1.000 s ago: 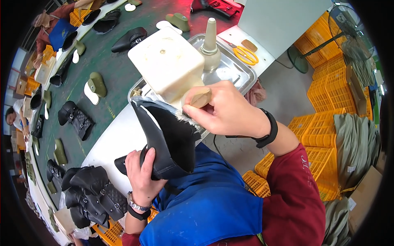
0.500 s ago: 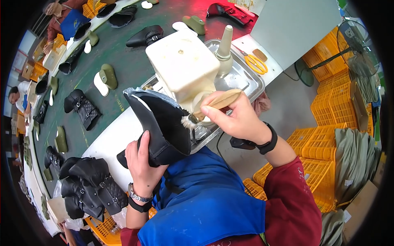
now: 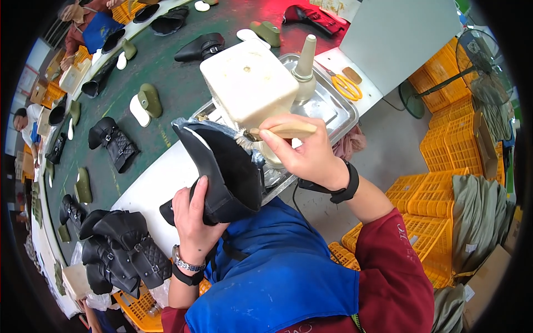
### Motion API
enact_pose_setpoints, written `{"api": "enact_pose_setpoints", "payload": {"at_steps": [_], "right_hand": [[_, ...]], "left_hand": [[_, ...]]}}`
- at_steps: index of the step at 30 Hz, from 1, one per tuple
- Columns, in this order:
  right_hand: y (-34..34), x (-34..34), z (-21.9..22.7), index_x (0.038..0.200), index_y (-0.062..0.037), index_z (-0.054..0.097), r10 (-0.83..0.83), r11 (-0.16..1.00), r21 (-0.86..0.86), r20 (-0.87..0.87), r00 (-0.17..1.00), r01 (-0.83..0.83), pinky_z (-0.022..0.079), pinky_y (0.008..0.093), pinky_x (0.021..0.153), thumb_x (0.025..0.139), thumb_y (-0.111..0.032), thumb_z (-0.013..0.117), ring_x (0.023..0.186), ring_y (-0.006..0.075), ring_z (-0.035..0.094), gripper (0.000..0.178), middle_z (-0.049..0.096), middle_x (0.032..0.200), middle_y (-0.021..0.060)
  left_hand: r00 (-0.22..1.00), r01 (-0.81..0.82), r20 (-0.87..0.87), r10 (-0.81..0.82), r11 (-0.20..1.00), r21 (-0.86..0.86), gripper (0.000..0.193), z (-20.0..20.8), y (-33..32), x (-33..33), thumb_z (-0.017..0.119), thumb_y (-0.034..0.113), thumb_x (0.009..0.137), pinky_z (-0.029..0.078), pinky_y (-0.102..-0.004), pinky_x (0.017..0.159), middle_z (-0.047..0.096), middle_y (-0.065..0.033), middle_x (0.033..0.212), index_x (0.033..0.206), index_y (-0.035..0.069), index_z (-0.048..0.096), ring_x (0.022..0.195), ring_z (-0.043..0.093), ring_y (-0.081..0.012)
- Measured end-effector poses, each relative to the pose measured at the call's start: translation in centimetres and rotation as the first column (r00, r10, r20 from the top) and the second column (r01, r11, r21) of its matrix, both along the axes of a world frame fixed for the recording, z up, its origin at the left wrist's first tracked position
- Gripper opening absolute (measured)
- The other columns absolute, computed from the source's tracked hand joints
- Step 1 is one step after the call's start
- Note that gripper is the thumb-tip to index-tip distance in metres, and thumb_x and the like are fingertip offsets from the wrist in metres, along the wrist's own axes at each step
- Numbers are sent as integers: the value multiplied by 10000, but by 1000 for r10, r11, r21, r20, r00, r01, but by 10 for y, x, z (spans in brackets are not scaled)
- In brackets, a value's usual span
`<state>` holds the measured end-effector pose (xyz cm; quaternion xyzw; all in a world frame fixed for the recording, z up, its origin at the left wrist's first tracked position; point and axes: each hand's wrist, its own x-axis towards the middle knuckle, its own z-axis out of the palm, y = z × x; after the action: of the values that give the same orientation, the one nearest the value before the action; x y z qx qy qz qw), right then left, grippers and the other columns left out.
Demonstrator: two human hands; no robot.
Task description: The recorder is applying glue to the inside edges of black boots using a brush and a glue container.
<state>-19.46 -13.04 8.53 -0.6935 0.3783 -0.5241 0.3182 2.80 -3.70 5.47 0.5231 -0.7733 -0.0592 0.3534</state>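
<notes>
My left hand [image 3: 189,222] grips a black boot upper [image 3: 225,204] from its near left side, thumb along the outer face. The upper's wide opening faces up and toward me, with bluish fabric along its far edge. In my right hand [image 3: 311,155], pinched between thumb and fingers, is a wooden-handled brush [image 3: 288,131]. Its pale bristles are at the far edge of the upper, by the bluish fabric; whether they touch cannot be made out. Just beyond stands a cream block-shaped container [image 3: 250,83] in a metal tray [image 3: 347,114].
A bottle with a cone nozzle [image 3: 305,69] and yellow-handled scissors [image 3: 345,87] lie beyond my right hand. Black uppers [image 3: 125,244] pile at the left. Green shoe lasts [image 3: 150,101] and white insoles dot the green belt. Yellow crates [image 3: 438,238] and a fan [image 3: 480,61] stand right.
My right hand has moved the brush left and away from me, from over the opening to the upper's far edge. The upper has shifted slightly right; the lasts on the belt slid slightly right.
</notes>
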Motion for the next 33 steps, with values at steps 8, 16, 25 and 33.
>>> {"api": "enact_pose_setpoints", "payload": {"at_steps": [8, 16, 25, 33], "right_hand": [[12, 2, 2, 798, -9, 618, 128, 990, 58, 8, 992, -128, 424, 231, 488, 787, -58, 628, 521, 91, 544, 51, 579, 608, 57], [27, 7, 2, 874, -1, 620, 137, 855, 434, 337, 931, -284, 363, 184, 472, 850, -104, 592, 548, 16, 476, 110, 582, 677, -11], [20, 10, -16, 930, 6, 600, 66, 962, 253, 145, 987, -101, 406, 179, 502, 862, -81, 577, 568, 34, 504, 113, 568, 708, 10], [27, 19, -9, 841, 4, 626, -3, 989, 142, 258, 966, -35, 380, 198, 471, 831, -78, 607, 524, 39, 478, 85, 594, 661, -1]], "left_hand": [[988, -156, -8, 156, 988, -14, 833, 3, -1, 9, 765, 75, 477, 392, -394, 784, 510, -132, 907, 1253, 54, 461, 842, 496, -316], [979, -203, 21, 204, 978, -55, 846, 2, 4, 17, 761, 76, 474, 394, -388, 784, 514, -129, 914, 1260, 53, 451, 845, 495, -311], [985, -174, -26, 173, 984, -45, 863, 3, 10, 16, 758, 66, 465, 400, -390, 776, 522, -134, 923, 1267, 43, 439, 834, 501, -314], [977, -211, 18, 212, 976, -61, 863, 0, 10, 23, 753, 58, 465, 394, -396, 788, 515, -134, 923, 1269, 54, 441, 844, 497, -318]]}}
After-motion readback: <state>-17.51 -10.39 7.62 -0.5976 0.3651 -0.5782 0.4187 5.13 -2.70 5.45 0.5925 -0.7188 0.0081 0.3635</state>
